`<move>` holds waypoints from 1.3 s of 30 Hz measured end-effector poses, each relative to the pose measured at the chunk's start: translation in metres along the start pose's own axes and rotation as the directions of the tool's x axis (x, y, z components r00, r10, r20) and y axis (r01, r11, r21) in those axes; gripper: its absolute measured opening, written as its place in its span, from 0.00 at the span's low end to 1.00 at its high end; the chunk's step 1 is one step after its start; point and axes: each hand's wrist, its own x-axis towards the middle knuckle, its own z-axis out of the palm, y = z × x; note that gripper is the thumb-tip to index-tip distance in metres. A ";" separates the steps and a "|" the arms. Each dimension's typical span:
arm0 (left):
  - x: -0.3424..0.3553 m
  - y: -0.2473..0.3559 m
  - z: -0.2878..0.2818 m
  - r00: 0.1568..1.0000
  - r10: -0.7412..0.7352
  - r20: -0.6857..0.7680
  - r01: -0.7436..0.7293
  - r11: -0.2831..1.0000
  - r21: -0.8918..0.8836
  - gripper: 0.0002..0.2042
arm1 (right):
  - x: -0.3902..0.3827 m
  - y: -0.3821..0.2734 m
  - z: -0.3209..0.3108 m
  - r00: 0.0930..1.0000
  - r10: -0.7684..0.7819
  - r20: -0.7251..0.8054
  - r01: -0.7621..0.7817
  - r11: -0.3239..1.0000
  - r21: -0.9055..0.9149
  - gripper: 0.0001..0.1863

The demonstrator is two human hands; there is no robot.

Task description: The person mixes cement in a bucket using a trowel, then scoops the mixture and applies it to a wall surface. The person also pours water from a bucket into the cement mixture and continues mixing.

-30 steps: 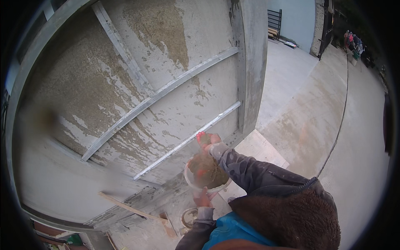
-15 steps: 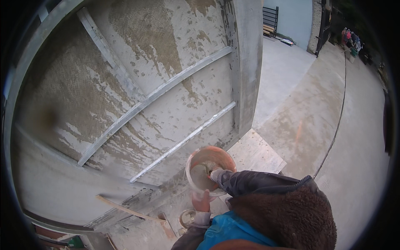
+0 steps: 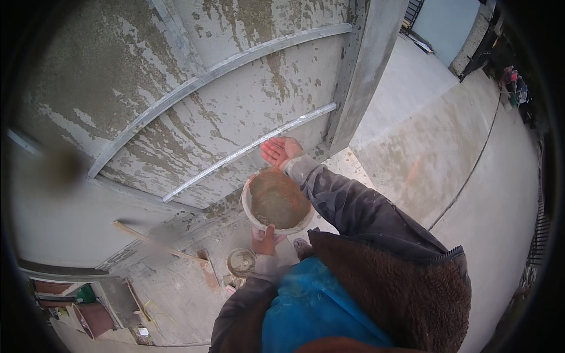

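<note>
A bucket (image 3: 246, 207) with a pale rim and orange inside holds wet grey mortar (image 3: 275, 203). My left hand (image 3: 266, 241) grips its near rim, the thumb over the edge and fingers outside. Above the bucket's far rim, my right hand (image 3: 282, 152) is open, fingers stretched to the left and palm showing, with nothing visible in it. Close behind that hand runs a thin metal strip (image 3: 235, 156) fixed on the grey wall panel (image 3: 194, 141), which is wet in patches and streaks.
Left of my feet stands a small round container (image 3: 241, 260) with grey material. Near it lies a long wooden handle (image 3: 156, 242) beside a flat board-like piece (image 3: 208, 269). A reddish bucket (image 3: 94, 319) is at lower left. Concrete paving (image 3: 447, 159) spreads to the right.
My right hand has come up out of the bucket and opened beside the metal strip. My left hand still grips the rim. The view has shifted, bringing more floor into sight.
</note>
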 end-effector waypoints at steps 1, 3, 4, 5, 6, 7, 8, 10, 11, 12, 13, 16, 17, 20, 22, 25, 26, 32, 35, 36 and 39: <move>0.001 -0.006 0.002 0.999 0.027 0.026 -0.027 1.000 -0.011 0.15 | 0.021 0.030 -0.050 0.980 0.125 -0.153 -0.138 0.988 -0.074 0.15; -0.006 -0.011 -0.007 0.997 0.040 0.069 -0.043 0.998 0.050 0.17 | 0.061 0.092 -0.131 0.884 0.208 -0.419 -0.266 0.960 -0.084 0.17; -0.014 -0.013 -0.009 0.997 0.051 0.061 -0.054 0.998 0.042 0.17 | 0.078 0.117 -0.161 0.835 0.184 -0.519 -0.278 0.954 -0.108 0.18; -0.025 -0.005 -0.013 0.997 0.071 0.025 -0.072 0.997 0.039 0.17 | 0.082 0.147 -0.167 0.848 0.208 -0.487 -0.304 0.944 -0.126 0.18; -0.033 -0.002 -0.015 0.995 0.095 0.003 -0.095 0.995 0.032 0.17 | 0.085 0.167 -0.167 0.865 0.220 -0.451 -0.314 0.938 -0.145 0.18; -0.035 -0.007 -0.018 0.995 0.076 -0.058 -0.076 0.997 -0.005 0.18 | 0.087 0.181 -0.166 0.882 0.222 -0.415 -0.309 0.938 -0.157 0.19; -0.038 -0.010 -0.021 0.988 0.077 -0.134 -0.082 0.996 -0.034 0.18 | 0.091 0.191 -0.165 0.900 0.217 -0.378 -0.297 0.941 -0.166 0.19; -0.035 -0.004 -0.020 0.966 0.075 -0.246 -0.098 0.992 -0.083 0.17 | 0.103 0.197 -0.151 0.937 0.182 -0.299 -0.238 0.957 -0.164 0.20; -0.031 -0.004 -0.036 0.957 0.036 -0.289 -0.080 0.987 -0.139 0.23 | 0.104 0.197 -0.108 0.917 0.375 -0.136 -0.386 0.920 -0.068 0.19; -0.033 0.004 -0.055 0.933 0.016 -0.359 -0.074 0.986 -0.149 0.26 | 0.088 0.192 -0.050 0.861 0.501 0.092 -0.504 0.863 0.016 0.17; -0.032 0.008 -0.067 0.912 -0.015 -0.409 -0.061 0.983 -0.174 0.28 | 0.070 0.170 0.005 0.810 0.375 0.450 -0.414 0.910 -0.013 0.17; -0.041 0.014 -0.083 0.930 0.013 -0.368 -0.074 0.985 -0.155 0.36 | 0.016 0.070 0.095 0.938 -0.161 0.307 0.133 0.985 0.108 0.18; -0.039 0.013 -0.081 0.931 0.023 -0.364 -0.080 0.987 -0.141 0.34 | 0.023 0.055 0.072 0.973 -0.173 0.154 0.165 0.984 0.065 0.18; -0.032 0.012 -0.088 0.946 0.017 -0.325 -0.057 0.992 -0.113 0.28 | 0.037 0.100 -0.019 0.998 -0.002 -0.068 -0.017 0.963 -0.269 0.18; -0.030 -0.001 -0.084 0.967 0.035 -0.251 -0.058 0.995 -0.087 0.25 | 0.045 0.155 -0.088 0.924 0.268 -0.273 -0.362 0.844 -0.396 0.18; -0.038 -0.009 -0.092 0.967 0.131 -0.217 -0.136 0.991 -0.010 0.21 | 0.048 0.235 -0.119 0.703 0.472 -0.532 -0.666 0.700 -0.259 0.16; -0.043 -0.008 -0.088 0.968 0.125 -0.217 -0.133 0.991 -0.021 0.20 | 0.057 0.250 -0.125 0.714 0.444 -0.542 -0.646 0.717 -0.263 0.16; -0.024 0.006 -0.091 0.905 0.006 -0.424 -0.120 0.962 -0.244 0.19 | 0.091 0.248 -0.037 0.894 0.445 0.049 -0.408 0.855 -0.320 0.15; -0.036 0.015 -0.105 0.868 -0.037 -0.495 -0.087 0.971 -0.224 0.18 | 0.048 0.147 0.079 0.831 -0.033 0.555 -0.012 0.997 0.078 0.25; -0.037 0.018 -0.101 0.879 -0.049 -0.475 -0.048 0.981 -0.189 0.18 | 0.054 0.103 0.074 0.900 -0.205 0.385 0.189 0.979 0.080 0.25; -0.033 0.007 -0.096 0.941 -0.010 -0.339 -0.006 0.999 -0.046 0.24 | 0.068 0.053 0.001 0.978 -0.190 -0.091 0.177 0.975 -0.132 0.23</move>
